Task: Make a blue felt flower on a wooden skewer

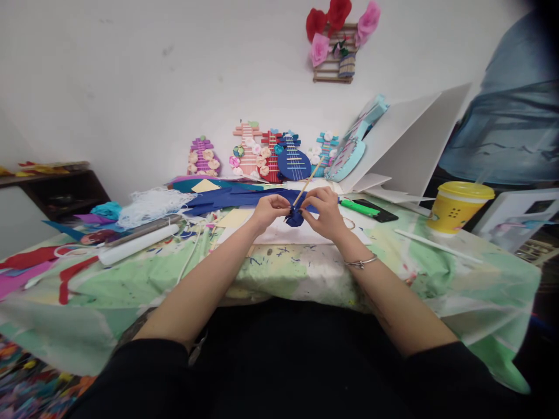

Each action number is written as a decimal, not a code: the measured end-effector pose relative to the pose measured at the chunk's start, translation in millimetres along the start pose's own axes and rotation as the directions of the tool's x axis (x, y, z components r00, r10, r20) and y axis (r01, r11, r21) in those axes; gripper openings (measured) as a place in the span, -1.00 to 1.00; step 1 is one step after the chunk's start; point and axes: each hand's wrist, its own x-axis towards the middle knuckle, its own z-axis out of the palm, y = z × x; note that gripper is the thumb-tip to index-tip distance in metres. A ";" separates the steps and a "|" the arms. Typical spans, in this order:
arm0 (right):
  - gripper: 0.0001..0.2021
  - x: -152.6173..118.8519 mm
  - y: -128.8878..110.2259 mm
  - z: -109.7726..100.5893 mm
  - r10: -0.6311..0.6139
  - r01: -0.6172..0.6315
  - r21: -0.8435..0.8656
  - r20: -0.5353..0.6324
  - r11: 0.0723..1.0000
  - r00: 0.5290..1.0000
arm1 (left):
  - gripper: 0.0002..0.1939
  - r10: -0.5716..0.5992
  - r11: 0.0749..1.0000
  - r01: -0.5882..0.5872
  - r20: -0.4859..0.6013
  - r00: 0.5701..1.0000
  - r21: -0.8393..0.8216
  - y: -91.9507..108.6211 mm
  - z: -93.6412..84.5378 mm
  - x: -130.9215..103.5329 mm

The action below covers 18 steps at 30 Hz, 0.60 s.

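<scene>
A small dark blue crumpled flower-like piece [294, 218] hangs at the lower end of a thin wooden stick [307, 184], which slants up to the right. From the left, my left hand [271, 212] pinches the edge of the blue piece. My right hand [324, 213] pinches its other side, close to the stick. Both hands are over a white sheet [283, 234] on the table. Behind them lies dark blue paper [218, 199]. The fingertips partly cover the blue piece.
Small decorated instrument models, one of them blue [294, 164], lean on the wall. A yellow cup [460, 206], a green knife [360, 208] and a black phone [379, 210] are to the right. White stringy material [151, 206] and a white bar [137, 244] lie left.
</scene>
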 end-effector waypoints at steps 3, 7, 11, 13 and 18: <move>-0.87 0.0 -5.5 0.0 0.015 -0.014 -0.005 0.081 1.000 0.997 | -0.66 -0.001 1.000 0.001 -0.011 1.000 0.014 -0.3 0.5 0.0; -0.84 0.2 -11.2 0.9 0.021 -0.017 -0.029 0.140 0.999 0.990 | -0.63 -0.009 0.999 0.009 -0.012 1.000 0.037 -1.2 2.0 -1.1; -0.89 -0.3 -10.1 2.5 0.035 -0.031 -0.034 0.128 0.999 0.991 | -0.62 -0.018 1.000 0.018 -0.020 1.000 0.003 -2.6 2.3 -2.0; -0.91 -0.5 -8.4 3.2 0.033 -0.032 -0.015 0.102 0.999 0.994 | -0.61 -0.015 1.000 0.015 -0.020 1.000 -0.015 -3.6 1.8 -1.6; -0.96 -0.1 -5.9 2.5 0.052 -0.052 0.039 -0.013 0.998 0.999 | -0.58 -0.026 0.998 0.025 -0.008 1.000 -0.054 -5.7 -0.2 -0.3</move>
